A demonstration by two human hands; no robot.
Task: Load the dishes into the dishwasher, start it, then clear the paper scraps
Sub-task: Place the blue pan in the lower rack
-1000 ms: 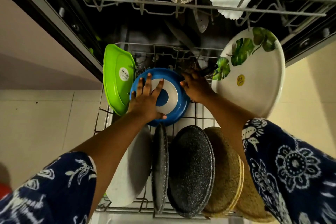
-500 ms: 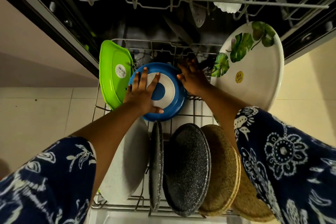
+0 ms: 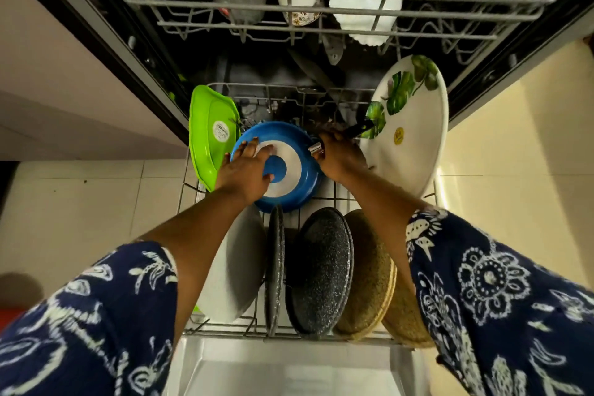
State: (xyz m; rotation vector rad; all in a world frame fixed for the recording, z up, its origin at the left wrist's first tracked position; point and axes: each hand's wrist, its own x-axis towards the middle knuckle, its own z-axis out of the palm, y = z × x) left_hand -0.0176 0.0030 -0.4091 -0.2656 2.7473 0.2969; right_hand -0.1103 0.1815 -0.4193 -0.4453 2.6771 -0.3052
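— Two hands work the blue pan [image 3: 283,135]: fingers of the left hand [image 3: 246,172] lie flat on its base, and the right hand [image 3: 340,159] curls round its black handle [image 3: 360,130].
— Where's it sitting?
— Lower rack [image 3: 257,85], between green tray [image 3: 209,135] and leaf plate [image 3: 414,138]. I'd tip it upright, keeping the handle clear of the plate.

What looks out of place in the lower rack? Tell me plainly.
The blue pan lies bottom-up and tilted across the lower rack, not slotted on edge like the dark speckled plate nearby. The left hand presses its base; the right hand grips its handle. Nothing looks spilled or broken.
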